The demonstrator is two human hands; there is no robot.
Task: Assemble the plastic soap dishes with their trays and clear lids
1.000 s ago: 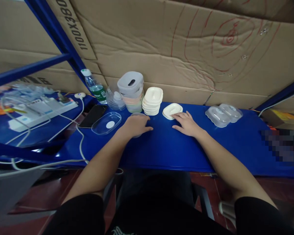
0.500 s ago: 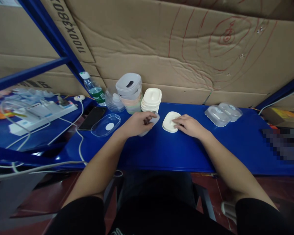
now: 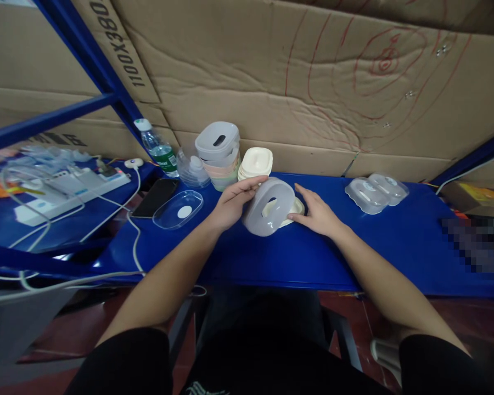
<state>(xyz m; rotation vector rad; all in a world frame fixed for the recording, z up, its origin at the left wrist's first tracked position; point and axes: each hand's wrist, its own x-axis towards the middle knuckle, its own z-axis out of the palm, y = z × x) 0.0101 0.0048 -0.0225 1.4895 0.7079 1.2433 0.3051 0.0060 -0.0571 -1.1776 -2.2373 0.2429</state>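
Note:
My left hand [image 3: 237,202] grips a translucent grey bowl-like piece [image 3: 258,211] with an oval slot, tilted on its side just above the blue table. Partly behind that piece lies a cream lid [image 3: 298,207], seen on its right side and through the slot. My right hand [image 3: 316,211] is spread at the right of the cream lid, thumb over its edge, fingers apart. Behind my left hand stands a stack of cream pieces [image 3: 257,160]. Left of it is a taller stack of grey, peach and green containers [image 3: 218,141].
Further left are a water bottle [image 3: 160,151], clear round lids [image 3: 192,169], a black phone [image 3: 155,198] and a clear oval lid [image 3: 170,215] on the table [image 3: 280,263]. Clear containers [image 3: 368,195] sit at the right. A power strip [image 3: 72,195] with cables lies far left.
The grey piece has swung right and turned so its slot shows, now partly covering the cream lid. My right hand has opened from its touch on the lid's middle.

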